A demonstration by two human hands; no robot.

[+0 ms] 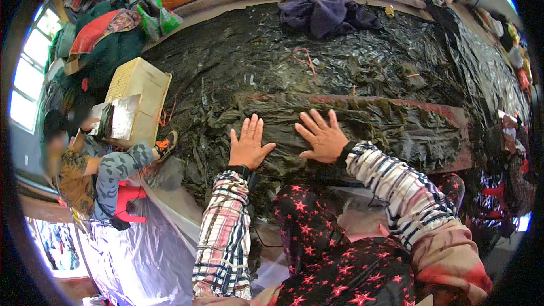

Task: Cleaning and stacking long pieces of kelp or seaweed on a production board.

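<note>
My left hand lies palm down with its fingers spread on a dark, wrinkled leafy sheet that looks like kelp. My right hand rests flat beside it, fingers apart, on the same long layer of leafy sheets. Neither hand grips anything. Under the layer is a reddish board, showing along its far edge and at its right end. More dark leafy material and black plastic sheeting spread out beyond the board.
A pink tie lies beyond my hands, and a bundled dark purple cloth farther back. At left, a person sits on a red stool by a cream plastic crate. A small yellow bottle stands near the far wooden edge.
</note>
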